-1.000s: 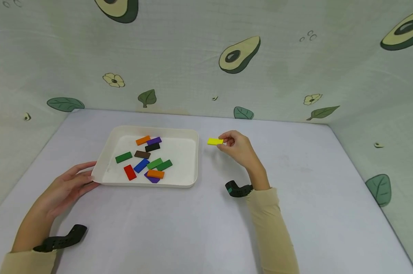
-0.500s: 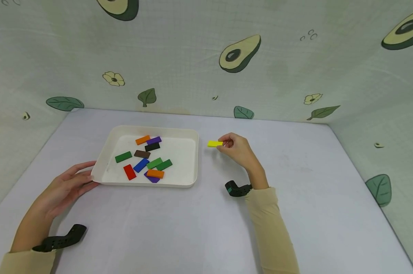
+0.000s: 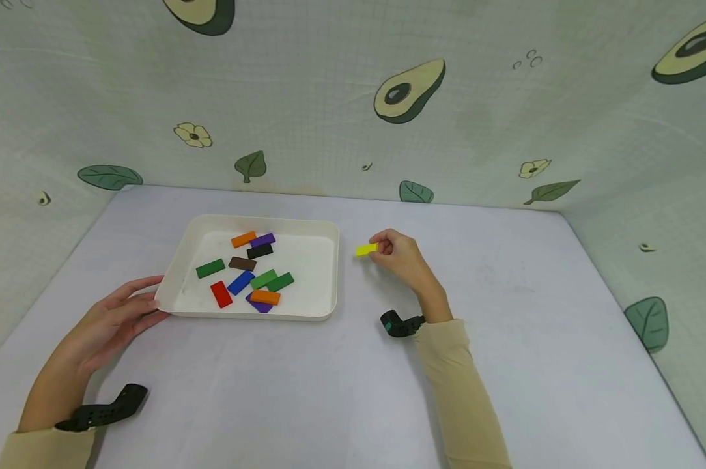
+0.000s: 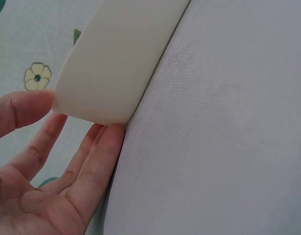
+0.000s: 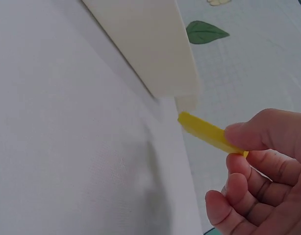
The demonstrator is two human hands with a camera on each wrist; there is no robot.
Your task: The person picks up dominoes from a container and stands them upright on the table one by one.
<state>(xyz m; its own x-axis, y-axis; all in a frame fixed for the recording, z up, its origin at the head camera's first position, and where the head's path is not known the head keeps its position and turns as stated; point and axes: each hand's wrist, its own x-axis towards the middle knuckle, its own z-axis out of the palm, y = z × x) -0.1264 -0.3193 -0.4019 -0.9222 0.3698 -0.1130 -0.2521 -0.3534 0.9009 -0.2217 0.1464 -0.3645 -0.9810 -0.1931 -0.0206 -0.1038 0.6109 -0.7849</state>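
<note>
In the head view my right hand [image 3: 401, 258] pinches a yellow block [image 3: 365, 250] between thumb and fingers, just right of the white tray [image 3: 313, 312]. The right wrist view shows the same yellow block [image 5: 204, 129] clear of the table, one end jutting from the fingertips. My left hand [image 3: 114, 320] rests against the tray's near left corner. Seen by the left wrist camera, the thumb of that left hand [image 4: 67, 171] touches the rim and its fairly straight fingers touch the outer wall.
Inside the tray lie several blocks, among them a red block [image 3: 221, 294], a blue block [image 3: 241, 283], a brown block [image 3: 243, 264] and a black block [image 3: 260, 251]. One orange block [image 3: 265, 297] lies across a purple one. Patterned cloth [image 3: 306, 98] stands behind the white table [image 3: 306, 404].
My right hand has shifted slightly left and nearer the viewer with the yellow block, which has tilted a little. The left hand and tray look unmoved.
</note>
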